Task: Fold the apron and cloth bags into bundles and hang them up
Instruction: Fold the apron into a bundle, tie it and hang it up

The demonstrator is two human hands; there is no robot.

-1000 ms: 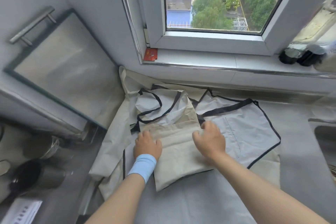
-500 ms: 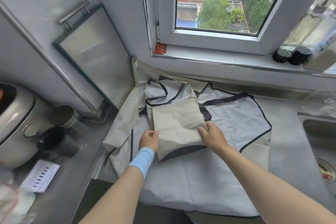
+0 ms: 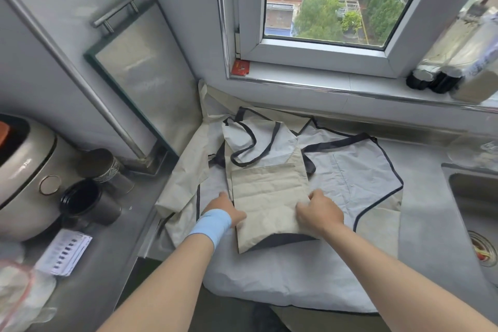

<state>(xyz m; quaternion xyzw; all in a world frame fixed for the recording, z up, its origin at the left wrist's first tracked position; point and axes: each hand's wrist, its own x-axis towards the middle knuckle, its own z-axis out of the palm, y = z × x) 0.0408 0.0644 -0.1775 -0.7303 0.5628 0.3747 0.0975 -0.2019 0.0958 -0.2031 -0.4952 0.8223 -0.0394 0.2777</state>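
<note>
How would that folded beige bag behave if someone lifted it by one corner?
Probably floppy: the beige bag is creased cloth, so it would likely sag and unfold. It lies thin and flat, so it seems light.

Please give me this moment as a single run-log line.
stage: folding beige cloth bag | left hand: holds left edge | right hand: pinches right edge | under: apron spread on counter

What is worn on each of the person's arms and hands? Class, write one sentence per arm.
The left forearm shows no sleeve, only a broad light-blue wristband wrapped just behind the left hand, which is ungloved. The right forearm and right hand show nothing worn: no sleeve, band, watch or glove.
</note>
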